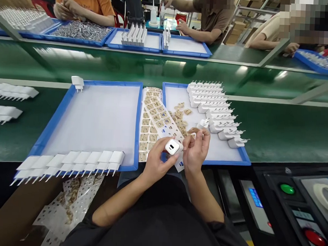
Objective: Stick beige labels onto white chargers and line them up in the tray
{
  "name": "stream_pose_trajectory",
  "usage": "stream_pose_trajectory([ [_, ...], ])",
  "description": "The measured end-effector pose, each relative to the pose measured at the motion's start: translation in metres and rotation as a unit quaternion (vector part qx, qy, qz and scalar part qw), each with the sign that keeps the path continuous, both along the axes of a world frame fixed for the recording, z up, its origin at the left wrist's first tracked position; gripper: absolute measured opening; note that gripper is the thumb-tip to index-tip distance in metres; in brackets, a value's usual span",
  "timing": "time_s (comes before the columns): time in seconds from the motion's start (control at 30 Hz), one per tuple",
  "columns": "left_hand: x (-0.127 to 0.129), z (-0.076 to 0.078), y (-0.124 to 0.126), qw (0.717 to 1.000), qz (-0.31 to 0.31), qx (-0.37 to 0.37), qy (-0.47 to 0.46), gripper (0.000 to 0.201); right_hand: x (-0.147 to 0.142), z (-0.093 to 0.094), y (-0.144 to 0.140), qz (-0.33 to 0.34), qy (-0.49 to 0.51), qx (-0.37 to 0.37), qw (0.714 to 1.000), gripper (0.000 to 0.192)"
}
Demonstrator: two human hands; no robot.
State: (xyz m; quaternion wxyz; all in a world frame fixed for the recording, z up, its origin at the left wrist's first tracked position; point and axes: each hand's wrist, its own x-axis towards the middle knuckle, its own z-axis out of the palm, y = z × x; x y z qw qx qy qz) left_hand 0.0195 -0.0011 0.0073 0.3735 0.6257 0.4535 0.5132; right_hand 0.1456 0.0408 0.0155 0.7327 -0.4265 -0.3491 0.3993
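Note:
My left hand (pixel 157 159) holds a small white charger plug (pixel 172 147) with its port end facing up. My right hand (pixel 197 148) is right beside it, fingers pinched on a small tan sticker (pixel 193 130). Both hands hover over the near edge of the right blue tray (pixel 233 160). A sheet of tan stickers (pixel 153 119) lies between the two trays. A row of white plugs (pixel 216 110) runs diagonally along the right tray. A line of plugs (pixel 75 162) lies on the front edge of the left blue tray (pixel 96 116).
Loose peeled stickers (pixel 180 114) lie in the right tray. One plug (pixel 77 82) sits on the left tray's far corner. Used sticker sheets (pixel 71 198) lie below. A control panel with green (pixel 287 188) and red (pixel 316 238) buttons is at right. Other people work across the conveyor.

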Motion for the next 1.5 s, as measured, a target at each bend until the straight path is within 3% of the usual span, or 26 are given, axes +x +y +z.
stream_pose_trajectory([
  [0.2,-0.023,-0.004,0.006,0.994,0.048,0.066,0.071,0.050,0.018,0.007,-0.020,0.169,-0.105,0.026,0.980,0.015],
  [0.3,-0.029,-0.007,0.006,0.994,0.063,0.066,0.057,0.045,0.019,0.018,-0.027,0.210,-0.127,0.047,0.968,0.014],
  [0.57,-0.039,0.004,0.004,0.989,0.030,0.122,0.072,0.040,0.008,0.019,-0.029,0.186,-0.215,0.008,0.959,0.006],
  [0.9,-0.041,0.005,0.001,0.987,0.036,0.123,0.093,0.039,-0.001,0.019,-0.034,0.135,-0.322,0.031,0.936,0.003],
  [1.5,-0.039,0.009,0.000,0.987,0.044,0.114,0.103,0.035,-0.006,0.020,-0.035,0.124,-0.346,0.029,0.930,0.003],
])
